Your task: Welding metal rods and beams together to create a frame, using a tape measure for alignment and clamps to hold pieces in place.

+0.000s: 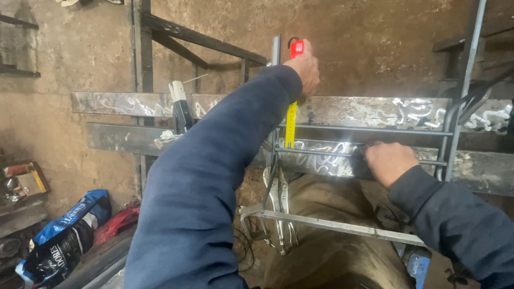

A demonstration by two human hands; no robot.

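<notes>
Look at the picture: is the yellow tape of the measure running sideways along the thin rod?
No: the yellow tape hangs straight down from the red case in the left hand, crossing the thin rods.

Left hand (304, 67) far up, on tape measure case (296, 48), beside upright bar (276, 59). Tape blade (290, 126) hangs down from case, across upper flat plate (369, 109), end at lower thin rod (321, 152). Right hand (388, 160) right of blade, on lower rod. Upper thin rod (369, 128) above it. Locking pliers (281, 206) below rods, at upright's base, over near angled bar (332, 225). Bag (64, 238) near left, on floor. Wall behind all.
</notes>
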